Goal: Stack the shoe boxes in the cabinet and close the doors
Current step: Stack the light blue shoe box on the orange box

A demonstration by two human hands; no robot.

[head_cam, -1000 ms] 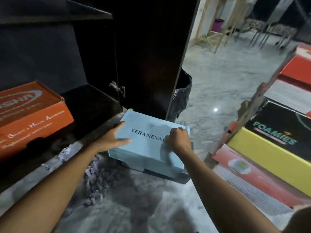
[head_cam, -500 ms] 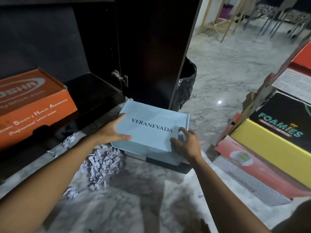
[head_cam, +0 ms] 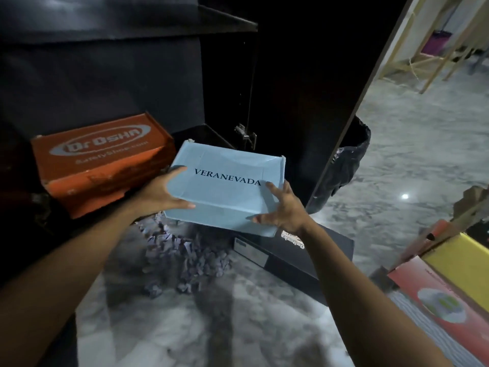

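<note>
A light blue shoe box (head_cam: 227, 186) printed VERANEVADA is held off the floor in front of the dark cabinet (head_cam: 105, 75). My left hand (head_cam: 161, 193) grips its left side and my right hand (head_cam: 281, 207) grips its right front corner. An orange shoe box (head_cam: 100, 160) sits on the cabinet's bottom shelf, just left of the blue box. A black shoe box (head_cam: 296, 250) lies on the floor under and to the right of the blue one. The cabinet door (head_cam: 312, 88) stands open to the right.
Shredded paper (head_cam: 185, 250) is heaped on the marble floor below the blue box. A black bin bag (head_cam: 346, 165) stands behind the door. Red and yellow boxes (head_cam: 449, 282) are piled at the right edge. Wooden frames (head_cam: 434, 43) stand far back.
Both hands have lifted the blue box off the black box and moved it left toward the cabinet shelf. The black box on the floor is now uncovered.
</note>
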